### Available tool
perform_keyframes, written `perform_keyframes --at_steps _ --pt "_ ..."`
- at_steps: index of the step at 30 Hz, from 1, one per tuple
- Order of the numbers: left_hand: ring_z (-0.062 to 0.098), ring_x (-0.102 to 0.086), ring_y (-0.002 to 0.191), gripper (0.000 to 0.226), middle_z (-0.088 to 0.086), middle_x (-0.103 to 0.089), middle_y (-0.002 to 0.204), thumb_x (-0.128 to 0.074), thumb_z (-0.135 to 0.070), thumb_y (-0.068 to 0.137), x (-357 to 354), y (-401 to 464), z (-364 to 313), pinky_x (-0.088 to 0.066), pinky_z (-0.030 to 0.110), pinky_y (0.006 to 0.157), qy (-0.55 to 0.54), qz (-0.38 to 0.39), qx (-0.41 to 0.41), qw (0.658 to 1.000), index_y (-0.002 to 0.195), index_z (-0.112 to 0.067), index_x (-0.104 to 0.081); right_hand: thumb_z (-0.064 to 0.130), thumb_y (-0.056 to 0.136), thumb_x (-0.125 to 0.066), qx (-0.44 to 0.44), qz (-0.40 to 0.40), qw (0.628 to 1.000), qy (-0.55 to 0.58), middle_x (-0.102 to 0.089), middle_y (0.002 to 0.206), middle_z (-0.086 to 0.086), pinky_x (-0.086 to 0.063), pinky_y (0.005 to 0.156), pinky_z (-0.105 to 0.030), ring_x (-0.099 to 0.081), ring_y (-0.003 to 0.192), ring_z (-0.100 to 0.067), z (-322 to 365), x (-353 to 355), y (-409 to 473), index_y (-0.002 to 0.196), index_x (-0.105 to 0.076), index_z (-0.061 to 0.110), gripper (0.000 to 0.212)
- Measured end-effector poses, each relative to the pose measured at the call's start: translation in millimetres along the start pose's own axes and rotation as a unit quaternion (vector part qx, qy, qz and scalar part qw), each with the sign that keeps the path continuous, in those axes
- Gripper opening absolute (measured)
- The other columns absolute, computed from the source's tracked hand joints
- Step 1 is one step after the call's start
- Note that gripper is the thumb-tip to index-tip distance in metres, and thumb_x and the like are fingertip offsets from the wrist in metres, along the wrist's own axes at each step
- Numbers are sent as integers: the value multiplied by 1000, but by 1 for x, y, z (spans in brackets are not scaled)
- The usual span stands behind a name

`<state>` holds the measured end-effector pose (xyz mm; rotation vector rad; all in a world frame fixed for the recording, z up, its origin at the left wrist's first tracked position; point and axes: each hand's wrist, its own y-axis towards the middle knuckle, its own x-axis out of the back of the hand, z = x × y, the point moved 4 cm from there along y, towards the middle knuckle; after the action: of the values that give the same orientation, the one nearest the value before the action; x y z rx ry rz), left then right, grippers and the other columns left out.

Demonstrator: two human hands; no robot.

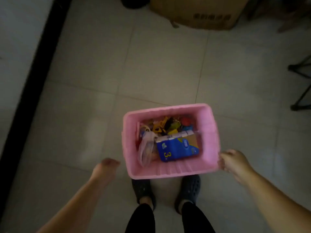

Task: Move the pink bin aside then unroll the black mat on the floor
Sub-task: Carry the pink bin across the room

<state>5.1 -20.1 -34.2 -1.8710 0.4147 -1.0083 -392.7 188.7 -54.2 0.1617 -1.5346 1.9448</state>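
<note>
The pink bin (208, 132) stands on the tiled floor just in front of my feet, holding a blue carton, a plastic bag and several small toys. My right hand (234, 161) grips the bin's near right corner rim. My left hand (105, 169) hovers a short way left of the bin's near left corner, fingers curled, touching nothing; the image is blurred there. No black mat is visible.
A cardboard box (198, 12) sits at the far top. A black strip (33, 68) runs along the left beside a pale wall. Black stand legs (301, 84) reach in at the right edge. My dark clogs (190, 187) stand behind the bin.
</note>
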Motion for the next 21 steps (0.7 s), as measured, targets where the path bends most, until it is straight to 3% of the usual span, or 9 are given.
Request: perform_keyframes --at_steps 2,5,8,10,13,18,21 --pt "35 -64 104 11 18 -67 103 -65 -27 85 -12 40 -2 -52 51 97 -28 -34 -3 999 89 -17 -64 17 88 -66 25 -24 997 -68 -62 75 -21 -57 81 -56 -66 68 -37 1 -12 39 80 -61 1 18" --pt "40 -61 77 43 30 -60 82 -64 -53 75 -33 101 0 -52 52 80 -80 -78 -1 994 78 -10 -61 44 80 -72 64 -98 975 -189 -62 116 -27 -51 92 -48 -62 105 -44 7 -24 104 117 -55 -6 65" --pt "24 -52 56 58 2 -59 48 -42 -73 77 -59 141 -5 -45 33 62 -100 -65 2 993 63 -18 -56 59 79 -66 77 -115 972 -190 -53 135 -27 -44 100 -43 -54 121 -42 6 -35 151 132 -46 -3 84" --pt "23 -49 49 70 2 -53 45 -33 -83 69 -74 165 -4 -43 30 56 -139 -50 27 989 66 -17 -57 60 80 -63 87 -105 974 -179 -57 132 -23 -45 98 -41 -56 119 -40 3 -46 178 128 -49 1 78" --pt "22 -50 48 77 7 -53 52 -31 -88 62 -80 184 7 -43 33 56 -167 -96 68 979 63 -16 -59 58 79 -64 101 -134 973 -160 -63 122 -21 -48 92 -40 -61 110 -39 -4 -51 197 118 -55 2 69" --pt "24 -46 34 89 8 -43 33 -28 -94 55 -77 192 16 -41 28 42 -130 -134 86 979 55 -9 -55 59 80 -58 118 -178 962 -169 -65 84 -20 -48 75 -40 -64 86 -41 -15 -45 209 81 -61 2 57" --pt "24 -49 40 85 7 -49 51 -35 -94 53 -80 182 13 -41 27 39 -153 -132 86 976 66 -14 -59 59 76 -62 101 -189 972 -94 -60 78 -13 -50 74 -43 -65 82 -37 -20 -47 203 74 -58 8 52"
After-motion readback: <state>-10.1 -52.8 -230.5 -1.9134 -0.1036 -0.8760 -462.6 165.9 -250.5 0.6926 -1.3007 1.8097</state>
